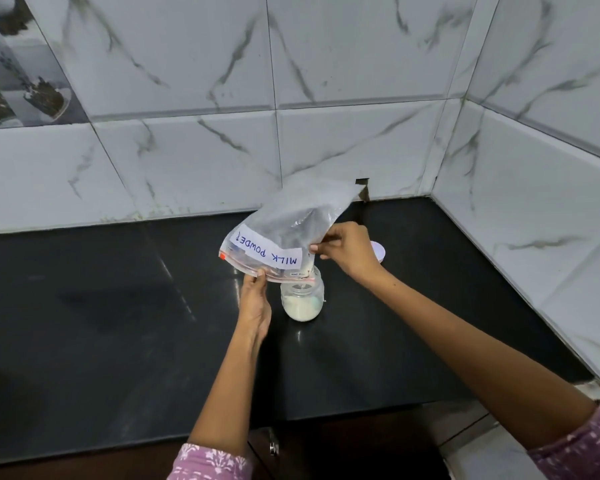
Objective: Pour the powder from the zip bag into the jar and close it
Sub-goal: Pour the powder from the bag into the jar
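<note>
Clear, crinkled plastic — the zip bag (284,233) is tipped upside down, its long axis slanting from the far right down to its zip mouth, one corner of which sits over the open jar (302,299). A white label on it reads "MILK POWDER", inverted. The left hand (255,303) pinches the zip edge at its near side; the right hand (349,249) pinches the bag's right edge. White powder (300,310) fills the rounded glass jar's lower part, standing on the glossy black tabletop (118,306). A white lid (379,252) lies just behind the right hand.
</note>
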Action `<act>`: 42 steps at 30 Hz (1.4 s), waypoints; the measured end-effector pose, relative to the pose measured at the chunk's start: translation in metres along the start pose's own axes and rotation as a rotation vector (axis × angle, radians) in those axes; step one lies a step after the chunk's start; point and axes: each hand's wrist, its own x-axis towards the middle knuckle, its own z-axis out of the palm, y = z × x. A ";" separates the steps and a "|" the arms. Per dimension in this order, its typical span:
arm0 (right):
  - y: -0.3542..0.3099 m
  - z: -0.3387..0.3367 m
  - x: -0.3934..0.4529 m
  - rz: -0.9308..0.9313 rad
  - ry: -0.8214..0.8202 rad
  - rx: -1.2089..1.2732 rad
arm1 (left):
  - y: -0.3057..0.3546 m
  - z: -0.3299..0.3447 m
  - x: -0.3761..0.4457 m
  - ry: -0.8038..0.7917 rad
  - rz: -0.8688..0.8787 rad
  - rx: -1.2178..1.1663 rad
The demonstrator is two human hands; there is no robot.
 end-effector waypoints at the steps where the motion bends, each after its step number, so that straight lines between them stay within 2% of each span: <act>1: 0.001 0.002 -0.001 -0.004 0.009 0.010 | -0.001 -0.001 0.000 0.004 0.006 0.000; 7: 0.009 0.004 0.000 0.035 0.074 0.080 | -0.005 0.001 0.001 0.005 0.057 -0.019; 11: 0.017 0.007 -0.005 0.164 0.011 0.172 | -0.009 0.002 0.001 0.026 0.071 -0.016; 17: 0.037 0.015 -0.016 0.268 -0.059 -0.005 | -0.012 0.002 0.003 0.051 0.041 -0.044; 26: 0.033 0.031 -0.006 0.213 -0.026 -0.102 | -0.012 -0.001 0.008 0.097 0.019 -0.078; 29: 0.032 0.034 -0.004 0.174 -0.063 -0.196 | -0.015 -0.003 0.009 0.109 0.005 -0.095; 33: 0.035 0.037 -0.001 0.194 -0.038 -0.230 | -0.017 -0.005 0.009 0.104 0.011 -0.094; 37: 0.038 0.037 -0.003 0.214 -0.026 -0.183 | -0.018 -0.005 0.011 0.117 -0.002 -0.109; 42: 0.039 0.028 -0.002 0.273 0.029 0.072 | -0.019 -0.003 0.011 0.137 -0.010 -0.119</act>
